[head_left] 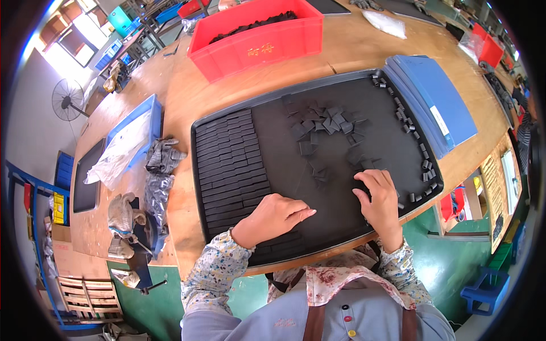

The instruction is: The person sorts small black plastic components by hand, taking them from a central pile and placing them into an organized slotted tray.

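A large black tray lies on the wooden table in front of me. Flat black rectangular pieces are lined up in neat rows on its left side. A loose scatter of the same black pieces lies in its middle, and small dark blocks run along its right rim. My left hand rests loosely curled on the tray's mat at the lower end of the rows, fingers pointing right. My right hand presses its fingertips on loose pieces near the tray's lower right. Whether either hand holds a piece is hidden.
A red bin with dark parts stands beyond the tray. Stacked blue sheets lie to its right. At left are a blue tray with a plastic bag, grey gloves and a small black tray. A fan stands far left.
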Motion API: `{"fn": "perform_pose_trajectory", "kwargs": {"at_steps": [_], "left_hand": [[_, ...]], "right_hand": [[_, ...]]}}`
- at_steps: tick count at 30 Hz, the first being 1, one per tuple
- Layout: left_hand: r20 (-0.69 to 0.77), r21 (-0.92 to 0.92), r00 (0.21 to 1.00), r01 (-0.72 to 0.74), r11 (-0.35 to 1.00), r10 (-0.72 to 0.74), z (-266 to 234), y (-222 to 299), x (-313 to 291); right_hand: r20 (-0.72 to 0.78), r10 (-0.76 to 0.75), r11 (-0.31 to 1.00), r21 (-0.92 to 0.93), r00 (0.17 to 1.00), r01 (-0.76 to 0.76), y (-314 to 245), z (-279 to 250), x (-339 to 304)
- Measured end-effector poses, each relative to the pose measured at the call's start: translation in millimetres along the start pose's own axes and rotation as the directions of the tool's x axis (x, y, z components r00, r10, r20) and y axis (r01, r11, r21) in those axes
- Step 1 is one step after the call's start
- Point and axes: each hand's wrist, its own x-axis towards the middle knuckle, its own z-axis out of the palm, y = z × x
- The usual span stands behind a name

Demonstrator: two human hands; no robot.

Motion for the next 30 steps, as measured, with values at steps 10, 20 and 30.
{"fn": "perform_pose_trajectory", "kwargs": {"at_steps": [10,20,30], "left_hand": [[-0.116,-0.269,0.992,0.023,0.963,-0.056,3,6,3],[0.008,-0.542,0.994,0.099,0.835,-0.112,5,-3,0],[0.110,-0.689,0.950,0.285,0.666,-0.292,13,-1,4]], "right_hand": [[-0.187,0.018,0.940,0.337,0.982,0.047,-39,-1,11],[-0.109,-0.082,0.972,0.209,0.991,0.103,-27,-5,0],[-0.023,0.337,0.933,-0.124,0.941,-0.337,33,-46,-17]]}}
